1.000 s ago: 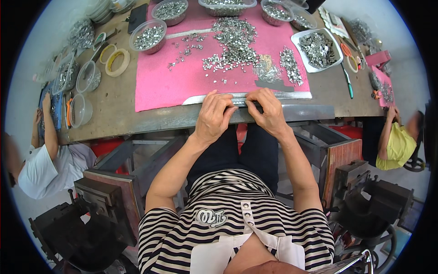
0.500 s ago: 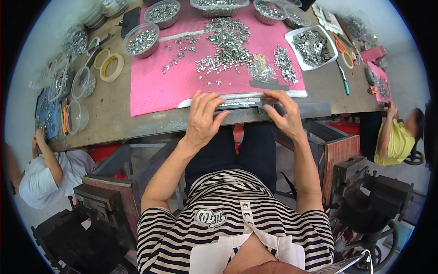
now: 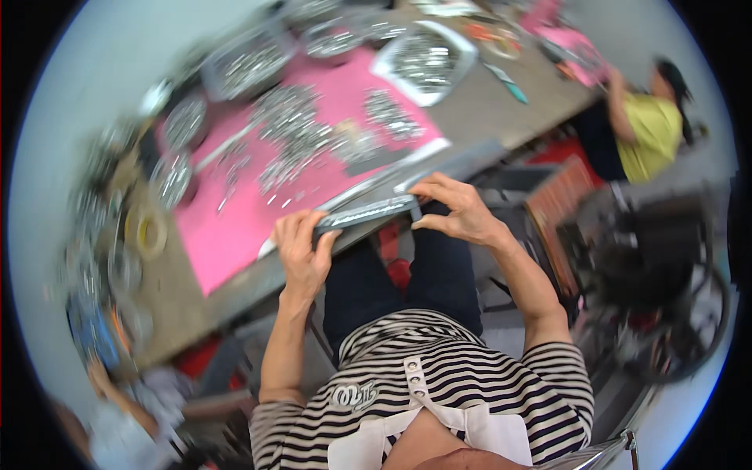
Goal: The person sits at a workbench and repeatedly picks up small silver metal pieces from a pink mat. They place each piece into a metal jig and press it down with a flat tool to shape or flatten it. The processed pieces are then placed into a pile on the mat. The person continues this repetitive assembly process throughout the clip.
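Observation:
A narrow dark metal bar (image 3: 362, 216) with a row of small shiny pieces along it spans the gap between my hands, just over the table's front edge. My left hand (image 3: 301, 252) pinches its left end between thumb and fingers. At the other end, my right hand (image 3: 464, 213) is closed on it with thumb and fingers. Beyond the bar, a pink mat (image 3: 227, 239) bears heaps of small silvery metal pieces (image 3: 294, 117). A flat grey strip (image 3: 366, 161) lies by the nearest heap. Motion blurs the fine detail.
Round tubs (image 3: 174, 180) and a white dish (image 3: 384, 66) of metal pieces stand around the mat. Tape rolls (image 3: 146, 233) lie left, a green-handled tool (image 3: 515, 92) right. People sit at both sides, one in a yellow shirt (image 3: 654, 133). Dark machinery (image 3: 642, 251) stands at right.
The whole view has swung, so the table now slants up to the right. Both hands have come nearer with the bar, which now tilts and is held off the mat's edge.

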Demonstrator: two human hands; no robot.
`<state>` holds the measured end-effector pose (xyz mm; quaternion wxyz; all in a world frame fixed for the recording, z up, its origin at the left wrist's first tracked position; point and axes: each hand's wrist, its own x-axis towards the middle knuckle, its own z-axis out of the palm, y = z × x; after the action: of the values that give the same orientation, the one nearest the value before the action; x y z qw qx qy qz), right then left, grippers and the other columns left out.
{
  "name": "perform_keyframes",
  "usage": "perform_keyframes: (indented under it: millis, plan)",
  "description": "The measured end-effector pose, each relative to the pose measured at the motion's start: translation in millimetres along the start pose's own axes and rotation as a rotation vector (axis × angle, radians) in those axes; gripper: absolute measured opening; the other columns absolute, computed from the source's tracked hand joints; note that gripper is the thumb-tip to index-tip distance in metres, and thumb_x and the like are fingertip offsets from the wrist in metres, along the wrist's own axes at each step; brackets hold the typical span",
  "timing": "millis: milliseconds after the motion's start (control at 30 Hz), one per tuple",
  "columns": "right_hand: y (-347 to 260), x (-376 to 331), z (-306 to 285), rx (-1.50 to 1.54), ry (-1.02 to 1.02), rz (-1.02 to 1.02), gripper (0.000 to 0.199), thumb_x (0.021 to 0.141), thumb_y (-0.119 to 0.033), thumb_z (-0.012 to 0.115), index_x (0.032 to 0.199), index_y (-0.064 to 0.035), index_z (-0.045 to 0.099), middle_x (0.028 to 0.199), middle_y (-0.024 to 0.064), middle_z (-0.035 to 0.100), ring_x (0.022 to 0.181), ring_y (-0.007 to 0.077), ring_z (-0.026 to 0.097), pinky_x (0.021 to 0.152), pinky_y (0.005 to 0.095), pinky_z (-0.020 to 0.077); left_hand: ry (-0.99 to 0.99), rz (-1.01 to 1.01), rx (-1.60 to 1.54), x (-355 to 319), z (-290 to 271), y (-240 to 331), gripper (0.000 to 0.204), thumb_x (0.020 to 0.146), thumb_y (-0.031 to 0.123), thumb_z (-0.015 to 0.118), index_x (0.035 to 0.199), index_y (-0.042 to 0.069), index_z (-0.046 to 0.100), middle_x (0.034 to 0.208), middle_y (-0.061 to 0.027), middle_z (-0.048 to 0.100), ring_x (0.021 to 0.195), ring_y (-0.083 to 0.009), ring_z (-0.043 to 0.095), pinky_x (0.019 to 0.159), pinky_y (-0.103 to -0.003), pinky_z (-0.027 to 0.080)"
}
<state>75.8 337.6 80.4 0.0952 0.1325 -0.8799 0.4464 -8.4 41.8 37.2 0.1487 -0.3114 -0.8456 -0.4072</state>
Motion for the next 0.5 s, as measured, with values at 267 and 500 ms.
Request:
perform_keyframes:
  millis: [267, 500]
  plan:
    - [-14.2, -194.5, -104.8, -0.179, 0.667, 0.346, 0.048, 0.075, -0.008, 0.088, 0.118, -0.0002, 0.069, 0.105, 0.0089, 0.065, 0.093, 0.0200, 0.068, 0.086, 0.0318, 0.0555, -0.494, 0.245, -0.677, 95.2, 176.9, 151.7, 0.031, 0.087, 0.003, 0.075, 0.117, 0.002, 0.068, 0.105, -0.0129, 0.067, 0.095, -0.0265, 0.066, 0.085, -0.035, 0.052]
    - [-16.5, -309.1, -133.3, -0.550, 1.074, 0.680, 0.046, 0.070, -0.016, 0.092, 0.104, -0.0003, 0.065, 0.094, 0.0079, 0.061, 0.082, 0.0196, 0.063, 0.076, 0.0332, 0.0537, -1.021, 0.110, -1.043, 98.9, 365.3, 303.4, 0.041, 0.101, 0.004, 0.059, 0.141, 0.001, 0.061, 0.126, -0.0086, 0.069, 0.120, -0.0150, 0.061, 0.104, -0.028, 0.046]
